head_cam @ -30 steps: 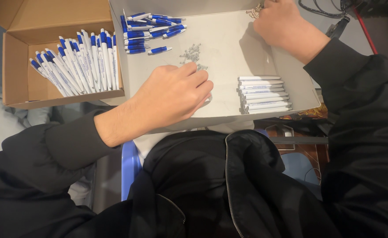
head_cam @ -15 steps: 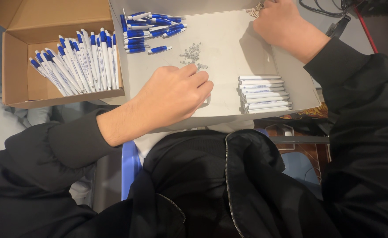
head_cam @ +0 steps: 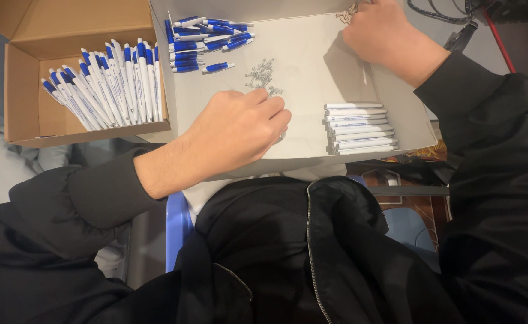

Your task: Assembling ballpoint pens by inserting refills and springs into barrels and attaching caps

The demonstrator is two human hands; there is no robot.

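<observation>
Nothing has shifted noticeably since half a second ago: my left hand [head_cam: 237,135] still rests knuckles-up on the grey tray [head_cam: 312,66], fingers curled shut, over what I cannot tell, just below the small metal springs [head_cam: 262,75]. My right hand [head_cam: 381,30] stays closed at the tray's far corner. White pen barrels [head_cam: 360,127] lie stacked between them; assembled blue-and-white pens [head_cam: 105,84] fill the cardboard box [head_cam: 21,90].
</observation>
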